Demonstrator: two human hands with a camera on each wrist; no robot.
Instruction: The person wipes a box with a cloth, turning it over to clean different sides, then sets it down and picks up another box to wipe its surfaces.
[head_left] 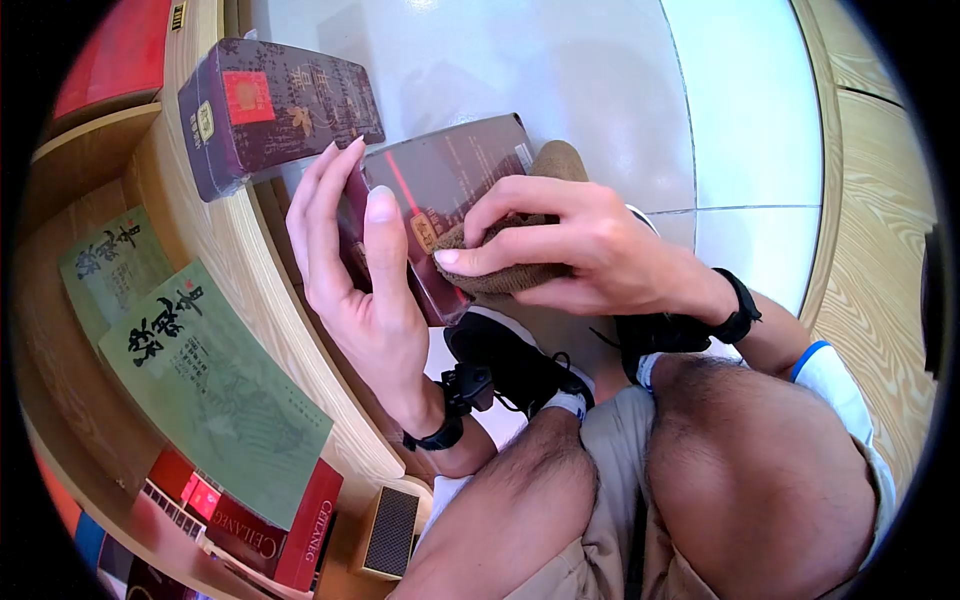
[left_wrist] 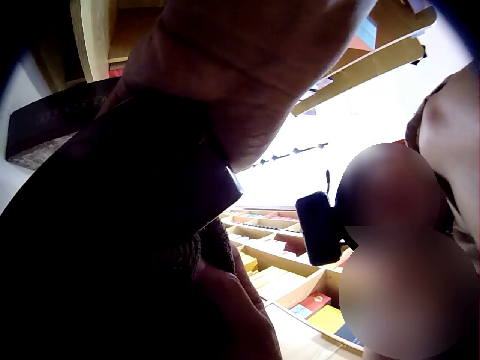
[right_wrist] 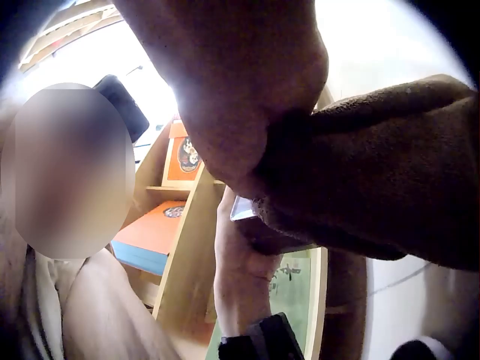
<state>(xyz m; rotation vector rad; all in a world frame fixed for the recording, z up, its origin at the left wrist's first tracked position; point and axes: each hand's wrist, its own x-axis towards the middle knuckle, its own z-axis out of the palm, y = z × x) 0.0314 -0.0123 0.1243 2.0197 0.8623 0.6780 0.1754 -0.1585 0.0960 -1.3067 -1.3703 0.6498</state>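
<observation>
A dark maroon-brown gift box (head_left: 455,165) with a red stripe and a gold label stands tilted in front of the person's knees. At its left end is the left hand (head_left: 355,250), its fingers fairly straight along the side and the thumb raised at the near edge. The right hand (head_left: 590,245) grips a bunched brown cloth (head_left: 505,270) and presses it against the box near the gold label. In the right wrist view the cloth (right_wrist: 397,165) hangs in folds from that hand. Much of the left wrist view is dark, with the box's underside in shadow.
A second dark box (head_left: 290,110) with a red square stands at the shelf's edge, upper left. The wooden shelf (head_left: 290,340) holds green packages (head_left: 215,390) and red boxes (head_left: 315,525). Pale floor tiles (head_left: 590,60) lie beyond; black shoes (head_left: 515,365) are close below the box.
</observation>
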